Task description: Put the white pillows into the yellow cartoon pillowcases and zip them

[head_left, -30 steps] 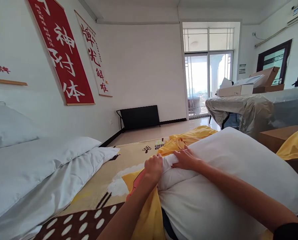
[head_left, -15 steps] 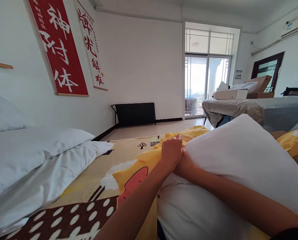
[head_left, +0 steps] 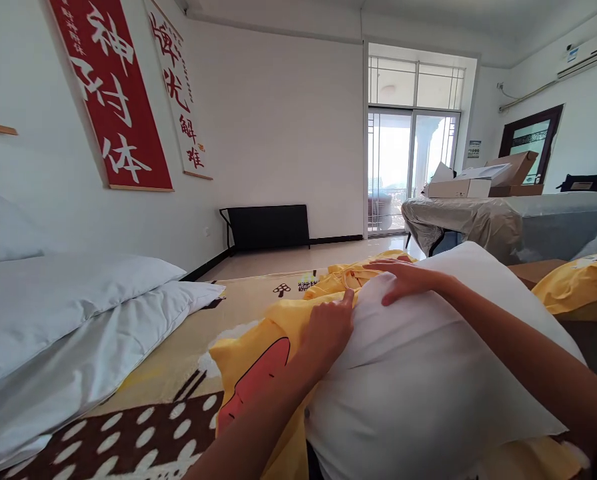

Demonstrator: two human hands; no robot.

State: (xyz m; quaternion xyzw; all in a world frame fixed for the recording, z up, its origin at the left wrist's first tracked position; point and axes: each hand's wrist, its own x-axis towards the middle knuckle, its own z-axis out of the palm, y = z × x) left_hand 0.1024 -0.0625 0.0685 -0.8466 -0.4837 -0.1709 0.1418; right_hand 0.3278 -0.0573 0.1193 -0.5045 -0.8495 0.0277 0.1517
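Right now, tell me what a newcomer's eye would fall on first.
Probably the red scroll with large white characters, hanging on the wall at upper left. Next, the bulky white pillow in the right foreground, the right hand on its far corner and the left hand at the yellow cloth beside it.

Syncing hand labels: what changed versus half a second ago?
Hands parted: left hand drew back toward the wearer, right hand moved forward and right, onto the pillow's far end. Left-side pillows, red scroll unmoved.
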